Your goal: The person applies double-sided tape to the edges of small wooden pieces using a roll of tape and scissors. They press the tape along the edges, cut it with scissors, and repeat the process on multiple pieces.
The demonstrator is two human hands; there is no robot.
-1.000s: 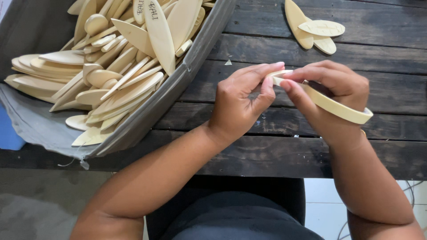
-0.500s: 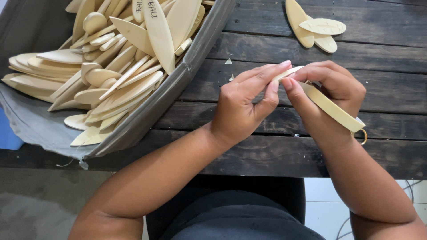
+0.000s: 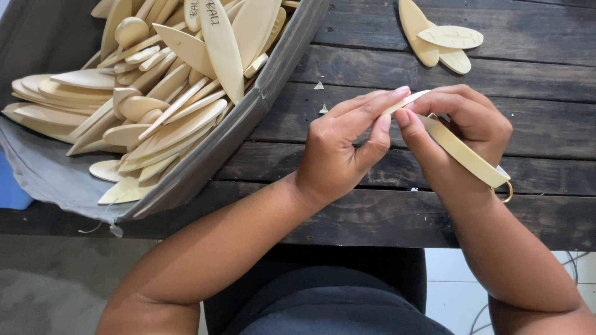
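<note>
Wooden strip [image 3: 462, 152], pinched between my left hand [image 3: 344, 152] and right hand [image 3: 462, 133], over the dark plank worktop [image 3: 546, 87]; grey tray [image 3: 248, 136] of pale blanks at ten o'clock.

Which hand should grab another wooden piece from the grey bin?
Probably the left hand: it sits nearer the grey bin and only pinches the tip, while the right hand grips the wooden piece.

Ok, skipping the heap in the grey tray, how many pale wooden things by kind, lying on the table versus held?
Pale flat wooden pieces on the dark plank table: 3
Pale wooden strip held by left hand and right hand: 1
Tiny wood chips: 2
Total: 6
</note>
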